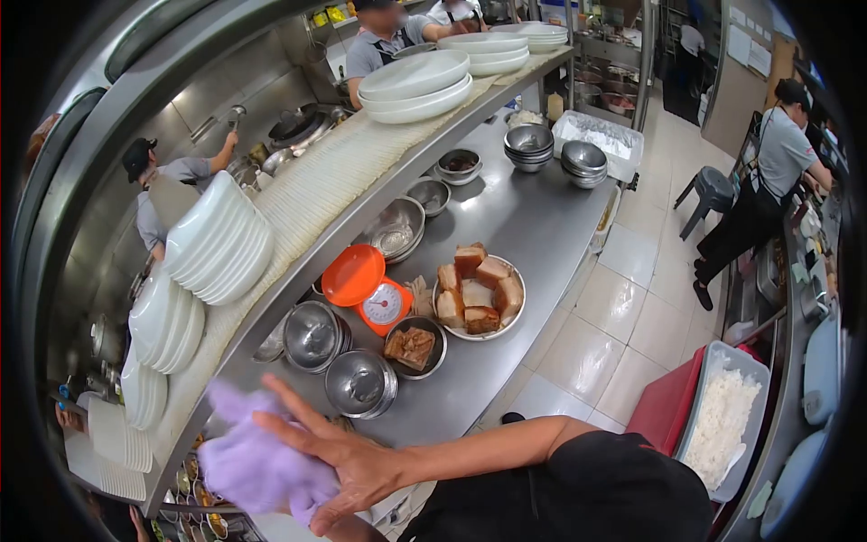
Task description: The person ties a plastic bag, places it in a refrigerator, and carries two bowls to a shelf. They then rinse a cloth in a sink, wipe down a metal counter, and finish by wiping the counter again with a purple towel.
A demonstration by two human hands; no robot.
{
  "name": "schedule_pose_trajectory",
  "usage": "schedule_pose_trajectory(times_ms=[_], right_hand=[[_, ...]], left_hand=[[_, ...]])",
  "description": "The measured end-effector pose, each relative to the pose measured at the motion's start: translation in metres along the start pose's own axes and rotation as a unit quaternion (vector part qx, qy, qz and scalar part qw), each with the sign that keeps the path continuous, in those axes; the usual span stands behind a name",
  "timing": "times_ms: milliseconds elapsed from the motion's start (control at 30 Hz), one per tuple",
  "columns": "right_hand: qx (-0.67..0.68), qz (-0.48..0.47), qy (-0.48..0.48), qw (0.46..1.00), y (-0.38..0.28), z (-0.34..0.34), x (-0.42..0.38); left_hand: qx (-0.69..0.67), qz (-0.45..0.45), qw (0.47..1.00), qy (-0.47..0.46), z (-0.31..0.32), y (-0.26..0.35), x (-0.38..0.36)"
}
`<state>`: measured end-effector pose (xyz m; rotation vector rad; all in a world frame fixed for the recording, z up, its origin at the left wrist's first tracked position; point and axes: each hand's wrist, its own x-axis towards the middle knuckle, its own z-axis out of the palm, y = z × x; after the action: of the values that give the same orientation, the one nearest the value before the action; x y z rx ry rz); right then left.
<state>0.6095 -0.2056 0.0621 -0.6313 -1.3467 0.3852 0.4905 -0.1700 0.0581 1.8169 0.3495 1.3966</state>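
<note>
My right hand (348, 461) reaches left from the bottom of the view, its back toward me and some fingers stretched out. It grips a light purple cloth (262, 452), bunched and blurred by motion, at the near left end of the steel counter (470, 388). My left hand does not show; a strip of skin below the right wrist may be its forearm. Just beyond the cloth are stacked metal bowls (359, 381) and a dark bowl with a piece of cooked meat (414, 348). An orange kitchen scale (383, 303) stands behind them.
A round bowl of pork belly blocks (479, 289) sits mid-counter. White plates (221, 239) are stacked along the shelf (289, 203) above. To the right, a tub of white rice (722, 420) rests on a red container. A co-worker (772, 172) stands beyond it, near a stool (709, 194).
</note>
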Motion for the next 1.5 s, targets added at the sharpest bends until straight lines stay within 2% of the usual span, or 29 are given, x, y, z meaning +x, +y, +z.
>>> schedule_pose_trajectory(times_ms=[33, 133, 167, 300, 467, 500, 533, 600, 633, 667, 700, 733, 800, 867, 900, 933, 967, 1000, 1067, 1100, 1167, 1200, 1233, 1267, 1300, 1333, 1400, 1433, 1500], right_hand=[[0.043, -0.031, -0.003, 0.999, 0.004, 0.004, 0.005], [0.019, -0.098, -0.008, 0.995, 0.004, 0.004, 0.011], [0.017, -0.094, 0.05, 0.994, 0.003, 0.005, 0.011], [-0.029, -0.07, 0.101, 0.992, -0.005, -0.003, 0.015], [-0.035, -0.016, -0.066, 0.997, -0.02, -0.025, 0.02], [0.017, -0.021, -0.024, 0.999, -0.015, -0.019, 0.019], [0.064, -0.021, 0.022, 0.997, -0.01, -0.013, 0.017], [0.032, -0.053, -0.003, 0.998, -0.007, -0.02, 0.025], [-0.018, -0.091, -0.007, 0.996, -0.006, -0.021, 0.029], [-0.009, -0.089, -0.017, 0.996, 0.003, -0.017, 0.027], [-0.037, -0.061, 0.063, 0.995, 0.015, -0.014, 0.025], [-0.066, -0.034, 0.145, 0.987, 0.022, -0.01, 0.026], [-0.101, -0.034, 0.121, 0.987, 0.015, -0.014, 0.032], [-0.173, -0.052, 0.062, 0.981, 0.006, -0.02, 0.034], [-0.21, -0.074, 0.041, 0.974, 0.008, -0.026, 0.027], [-0.224, -0.076, 0.055, 0.97, 0.007, -0.031, 0.018], [-0.198, -0.024, 0.041, 0.979, 0.004, -0.035, 0.007], [-0.172, 0.03, 0.032, 0.984, 0.001, -0.04, -0.006], [-0.223, 0.066, 0.018, 0.972, 0.008, -0.06, -0.035], [-0.245, 0.067, 0.046, 0.966, 0.009, -0.068, -0.054], [-0.259, 0.271, 0.084, 0.923, 0.01, -0.083, -0.099], [-0.272, 0.273, 0.118, 0.915, 0.011, -0.09, -0.125], [-0.312, 0.353, 0.125, 0.873, 0.012, -0.097, -0.154], [-0.343, 0.433, 0.133, 0.823, 0.013, -0.102, -0.187], [-0.39, 0.46, 0.136, 0.786, 0.016, -0.105, -0.226], [-0.431, 0.491, 0.139, 0.744, 0.017, -0.104, -0.264], [-0.433, 0.641, 0.107, 0.624, 0.007, -0.093, -0.324], [-0.385, 0.72, 0.127, 0.563, 0.0, -0.08, -0.347], [-0.274, 0.831, 0.149, 0.461, -0.002, -0.053, -0.391]], left_hand=[[0.002, 0.001, 1.0, -0.003, 0.0, 0.001, 0.0], [0.004, 0.009, 1.0, -0.011, -0.001, 0.004, 0.003], [0.002, 0.008, 1.0, -0.016, 0.0, 0.005, 0.003], [-0.017, 0.023, 0.998, -0.064, 0.01, 0.009, 0.01], [-0.06, 0.045, 0.98, -0.182, 0.023, 0.019, 0.035], [-0.072, 0.038, 0.975, -0.205, 0.024, 0.022, 0.041], [-0.094, 0.068, 0.984, -0.138, 0.028, 0.0, 0.031], [0.064, 0.114, 0.968, -0.212, 0.006, -0.001, 0.035], [0.073, 0.111, 0.971, -0.198, 0.007, 0.002, 0.026], [0.076, 0.026, 0.99, -0.116, 0.013, 0.005, 0.012], [0.076, -0.057, 0.995, -0.033, 0.015, 0.007, 0.004], [0.08, -0.055, 0.995, -0.026, 0.011, 0.003, 0.009], [0.081, 0.158, 0.984, 0.027, -0.003, -0.013, 0.032], [0.124, 0.152, 0.974, 0.117, -0.045, -0.016, 0.058], [0.32, 0.159, 0.91, 0.209, -0.085, -0.027, 0.077], [0.421, 0.165, 0.853, 0.262, -0.105, -0.007, 0.115], [0.451, 0.195, 0.819, 0.295, -0.113, 0.015, 0.153], [0.461, 0.237, 0.792, 0.321, -0.139, 0.01, 0.182], [0.502, 0.169, 0.798, 0.288, -0.187, 0.003, 0.221], [0.553, 0.17, 0.773, 0.261, -0.212, -0.009, 0.236], [0.63, 0.086, 0.749, 0.188, -0.263, -0.05, 0.256], [0.621, -0.021, 0.782, 0.048, -0.286, -0.064, 0.264], [0.557, -0.182, 0.806, -0.077, -0.284, -0.061, 0.265], [0.543, -0.175, 0.815, -0.102, -0.344, -0.108, 0.276], [0.47, -0.208, 0.852, -0.096, -0.333, -0.093, 0.272], [0.46, -0.194, 0.861, -0.098, -0.329, -0.085, 0.273], [0.477, -0.095, 0.872, -0.054, -0.367, -0.102, 0.292], [0.573, -0.009, 0.814, 0.091, -0.363, -0.104, 0.29], [0.487, 0.071, 0.867, 0.081, -0.254, -0.018, 0.229]])
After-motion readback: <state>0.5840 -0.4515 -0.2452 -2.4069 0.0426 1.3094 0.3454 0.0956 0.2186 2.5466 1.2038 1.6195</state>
